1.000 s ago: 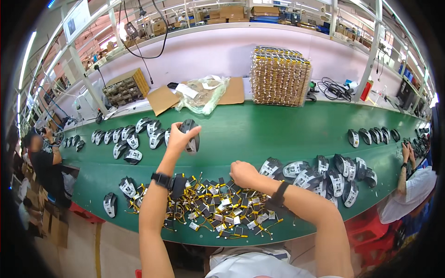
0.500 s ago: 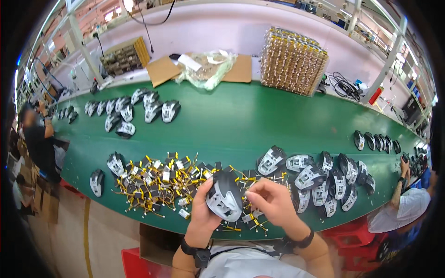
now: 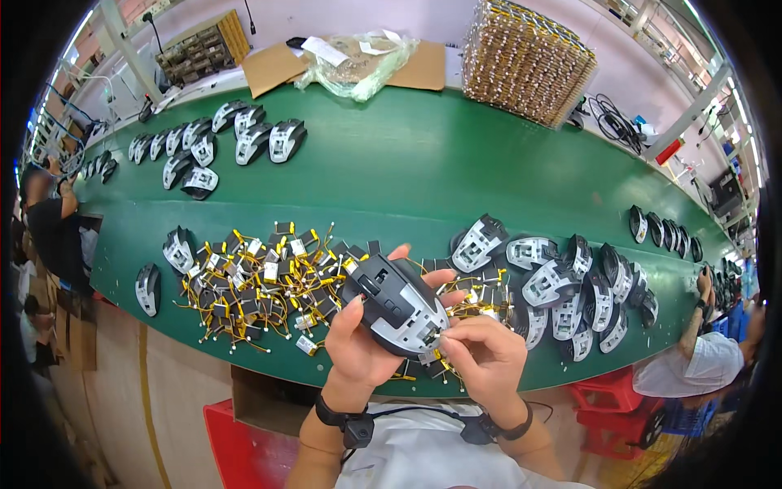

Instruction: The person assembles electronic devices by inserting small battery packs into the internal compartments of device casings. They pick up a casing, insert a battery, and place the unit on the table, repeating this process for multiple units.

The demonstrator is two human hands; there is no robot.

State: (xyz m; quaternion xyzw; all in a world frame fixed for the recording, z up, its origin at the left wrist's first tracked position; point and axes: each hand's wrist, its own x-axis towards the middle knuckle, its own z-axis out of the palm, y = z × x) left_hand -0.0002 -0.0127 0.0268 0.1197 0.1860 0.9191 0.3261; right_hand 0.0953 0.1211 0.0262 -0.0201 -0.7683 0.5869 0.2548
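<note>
A black and silver computer mouse (image 3: pixel 401 303) with open cutouts in its shell lies tilted across my left hand (image 3: pixel 358 354), thumb along its near side and fingertips showing beyond its far edge. My right hand (image 3: pixel 489 354) is closed in a pinch at the mouse's silver lower right end, touching it by a small cutout. What sits between those fingertips is too small to make out. Underneath and to the left spreads a heap of small battery packs (image 3: pixel 269 281) with yellow tape and thin wires.
Several similar mice (image 3: pixel 562 285) are piled at the right, with two more (image 3: pixel 147 289) left of the batteries. Farther back on the green table stand more mice (image 3: pixel 252 143), cardboard with plastic wrap (image 3: pixel 358 69) and a tall stack of trays (image 3: pixel 525 65). Co-workers (image 3: pixel 57 220) sit at both ends.
My left hand has turned the mouse so its black buttons show, its silver end pointing lower right. My right hand has come in from beside it to pinch at that end. The view has tipped downward.
</note>
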